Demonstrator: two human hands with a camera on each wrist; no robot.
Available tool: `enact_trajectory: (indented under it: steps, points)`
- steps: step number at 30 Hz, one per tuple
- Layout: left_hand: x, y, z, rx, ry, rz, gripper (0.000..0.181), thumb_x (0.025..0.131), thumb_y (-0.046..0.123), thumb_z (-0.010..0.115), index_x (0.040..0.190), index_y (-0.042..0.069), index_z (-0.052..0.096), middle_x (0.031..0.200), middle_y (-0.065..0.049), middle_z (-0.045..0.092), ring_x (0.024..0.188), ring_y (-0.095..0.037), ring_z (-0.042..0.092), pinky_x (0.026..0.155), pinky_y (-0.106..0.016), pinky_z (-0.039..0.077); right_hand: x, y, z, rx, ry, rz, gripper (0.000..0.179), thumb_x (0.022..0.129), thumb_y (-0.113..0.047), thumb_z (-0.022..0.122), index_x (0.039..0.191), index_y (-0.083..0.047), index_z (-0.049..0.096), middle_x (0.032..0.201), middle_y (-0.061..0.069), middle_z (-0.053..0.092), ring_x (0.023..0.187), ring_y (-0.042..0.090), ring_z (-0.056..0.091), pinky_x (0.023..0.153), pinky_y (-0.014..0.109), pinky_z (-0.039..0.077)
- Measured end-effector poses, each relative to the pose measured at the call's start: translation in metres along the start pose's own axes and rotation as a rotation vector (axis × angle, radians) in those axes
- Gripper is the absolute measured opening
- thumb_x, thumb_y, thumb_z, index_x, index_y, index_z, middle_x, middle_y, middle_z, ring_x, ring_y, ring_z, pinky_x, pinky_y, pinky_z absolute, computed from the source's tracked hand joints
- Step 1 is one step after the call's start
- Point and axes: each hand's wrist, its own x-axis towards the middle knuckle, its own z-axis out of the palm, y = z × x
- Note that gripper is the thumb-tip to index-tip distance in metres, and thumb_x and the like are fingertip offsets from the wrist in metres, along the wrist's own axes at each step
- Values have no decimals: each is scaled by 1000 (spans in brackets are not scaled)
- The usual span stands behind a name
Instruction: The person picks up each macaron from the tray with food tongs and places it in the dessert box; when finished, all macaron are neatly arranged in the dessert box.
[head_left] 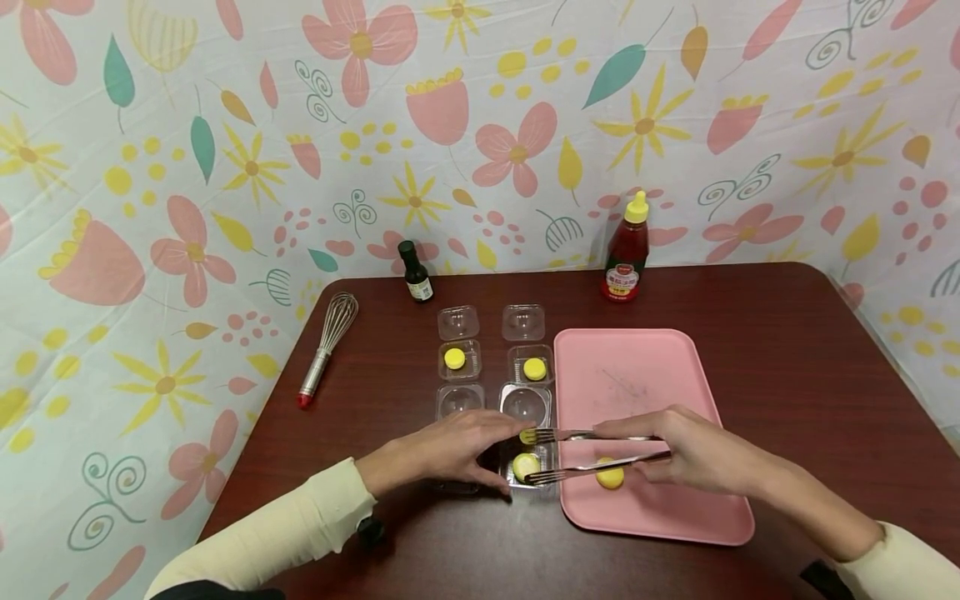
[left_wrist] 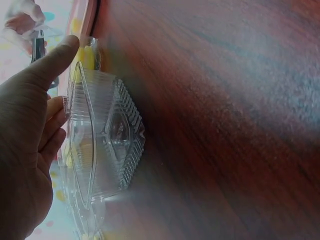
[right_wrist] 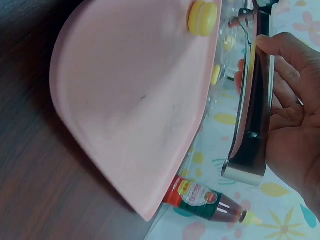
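In the head view my right hand point(head_left: 697, 450) holds silver fork-ended tongs point(head_left: 592, 469) over the pink tray's point(head_left: 630, 517) left edge. The tong arms stand apart, tines over the front right clear plastic box point(head_left: 547, 457). A yellow macaron point(head_left: 527, 468) sits in that box; a yellow patch shows behind the upper tines. My left hand point(head_left: 450, 446) reaches to the box's left side, thumb and fingers spread; contact is unclear. Beneath it, another clear box point(left_wrist: 112, 135) shows in the left wrist view. One macaron point(right_wrist: 202, 18) lies on the tray, below the tongs.
Two more clear boxes behind hold one macaron point(head_left: 454, 358) and another macaron point(head_left: 535, 369), their lids open. A whisk point(head_left: 327, 346) lies at the left. A small dark bottle point(head_left: 416, 272) and a red sauce bottle point(head_left: 625, 250) stand along the back edge by the patterned cloth.
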Motion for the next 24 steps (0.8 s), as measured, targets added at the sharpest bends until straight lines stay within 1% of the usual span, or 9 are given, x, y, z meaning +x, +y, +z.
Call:
enact_trajectory:
  steps: [3, 7, 10, 14, 17, 20, 24]
  points:
    - [-1, -2, -2, 0, 25, 14, 96, 86, 53, 87, 160, 9, 47, 153, -5, 58, 141, -17, 55, 116, -36, 44, -5, 0, -4, 8, -5, -1, 70, 79, 6, 88, 143, -17, 69, 137, -5, 71, 127, 16, 65, 94, 33, 59]
    - [-4, -5, -9, 8, 80, 35, 99, 84, 54, 89, 160, 8, 46, 154, -5, 58, 140, -18, 55, 116, -38, 44, -12, 2, -10, 14, -2, -12, 76, 78, 7, 89, 146, -19, 67, 139, -4, 69, 128, 12, 64, 88, 29, 60]
    - [-9, -9, -14, 10, 104, 33, 100, 82, 54, 90, 160, 9, 46, 155, -5, 58, 140, -18, 55, 117, -38, 43, -19, 5, -14, -4, 21, -23, 78, 76, 7, 91, 145, -19, 67, 138, -4, 70, 124, 7, 63, 81, 25, 58]
    - [-17, -17, -19, -11, 114, 20, 98, 81, 54, 91, 158, 10, 50, 152, -3, 60, 139, -18, 56, 116, -38, 44, -30, 10, -19, -36, 62, -49, 79, 73, 8, 92, 144, -17, 68, 136, -1, 72, 115, 2, 64, 76, 21, 56]
    - [-26, -23, -23, -31, 119, 0, 94, 80, 53, 92, 155, 12, 55, 151, -1, 61, 139, -21, 56, 115, -39, 45, -38, 15, -22, -31, 74, -61, 77, 74, 9, 91, 143, -16, 69, 135, 2, 73, 107, 1, 65, 72, 20, 55]
    - [-35, -28, -26, -36, 117, -22, 91, 79, 55, 92, 153, 14, 58, 147, 0, 63, 137, -20, 58, 113, -39, 48, -45, 19, -24, -19, 69, -49, 76, 75, 8, 91, 143, -16, 69, 134, 3, 73, 105, 1, 66, 72, 19, 55]
    - [-46, -30, -29, -33, 95, -41, 90, 79, 57, 91, 153, 16, 59, 144, 1, 65, 135, -16, 59, 110, -39, 51, -53, 24, -26, -7, 63, -19, 76, 75, 9, 90, 143, -18, 69, 134, 1, 73, 93, 2, 65, 66, 21, 53]
